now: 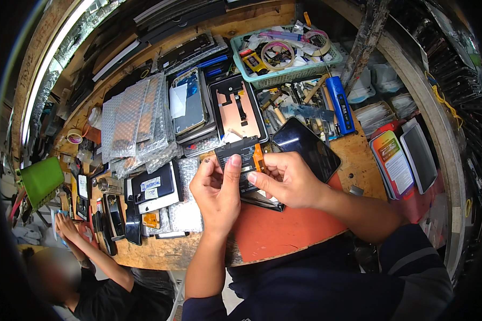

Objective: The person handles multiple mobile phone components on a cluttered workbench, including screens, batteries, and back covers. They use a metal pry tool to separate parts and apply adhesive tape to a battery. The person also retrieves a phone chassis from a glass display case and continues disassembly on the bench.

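Note:
Over the work mat, my left hand (218,187) is closed on a flat black battery (235,152), its thumb pressed on the printed face. An orange film strip (258,158) runs along the battery's right edge. My right hand (293,181) pinches that strip between thumb and fingers. Just beyond the right hand lies a dark-screened tablet (311,152). Behind the battery rests an opened device shell (233,109) with a copper-coloured inside and a black flex cable. Part of another device shows beneath my hands, mostly hidden by them.
Bubble-wrapped panels (139,115) are stacked at left, beside a phone frame (188,104). A green basket (289,75) of tape rolls stands at the back, near a blue electric screwdriver (340,104). An orange-red mat (284,230) covers the front. Another person's hands (66,227) work at far left.

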`<control>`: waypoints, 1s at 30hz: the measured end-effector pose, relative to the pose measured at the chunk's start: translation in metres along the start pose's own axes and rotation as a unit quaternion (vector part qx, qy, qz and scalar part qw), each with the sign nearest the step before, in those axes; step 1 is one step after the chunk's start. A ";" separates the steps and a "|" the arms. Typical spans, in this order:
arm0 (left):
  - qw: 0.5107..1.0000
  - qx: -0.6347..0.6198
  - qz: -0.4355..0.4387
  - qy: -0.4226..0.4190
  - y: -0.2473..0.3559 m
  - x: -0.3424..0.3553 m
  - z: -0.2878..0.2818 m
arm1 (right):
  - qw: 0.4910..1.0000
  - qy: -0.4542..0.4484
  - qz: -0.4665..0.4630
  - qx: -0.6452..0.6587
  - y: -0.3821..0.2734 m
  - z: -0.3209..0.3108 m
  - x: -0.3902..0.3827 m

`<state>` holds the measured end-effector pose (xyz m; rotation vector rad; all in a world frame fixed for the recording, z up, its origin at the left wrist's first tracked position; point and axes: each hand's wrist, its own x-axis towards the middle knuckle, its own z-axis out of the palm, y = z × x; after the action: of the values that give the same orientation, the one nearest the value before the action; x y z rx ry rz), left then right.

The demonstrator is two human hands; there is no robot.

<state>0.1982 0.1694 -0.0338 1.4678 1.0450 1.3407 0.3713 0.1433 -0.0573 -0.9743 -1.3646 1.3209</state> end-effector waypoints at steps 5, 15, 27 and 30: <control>1.000 -0.029 -0.011 0.006 0.004 0.000 0.003 | 1.000 -0.012 0.008 -0.007 -0.002 -0.002 0.001; 1.000 -0.006 0.004 0.025 0.004 -0.003 0.005 | 0.999 0.039 -0.010 0.010 -0.002 0.007 0.002; 0.996 -0.023 0.018 0.080 -0.014 -0.009 0.003 | 0.963 0.098 -0.206 -0.144 -0.008 0.014 0.003; 0.994 0.009 0.110 0.017 -0.016 -0.006 0.002 | 0.932 0.118 -0.287 -0.187 0.004 0.017 0.009</control>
<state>0.1992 0.1676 -0.0509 1.6160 0.9385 1.5181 0.3529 0.1484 -0.0590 -0.8498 -1.5815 0.4974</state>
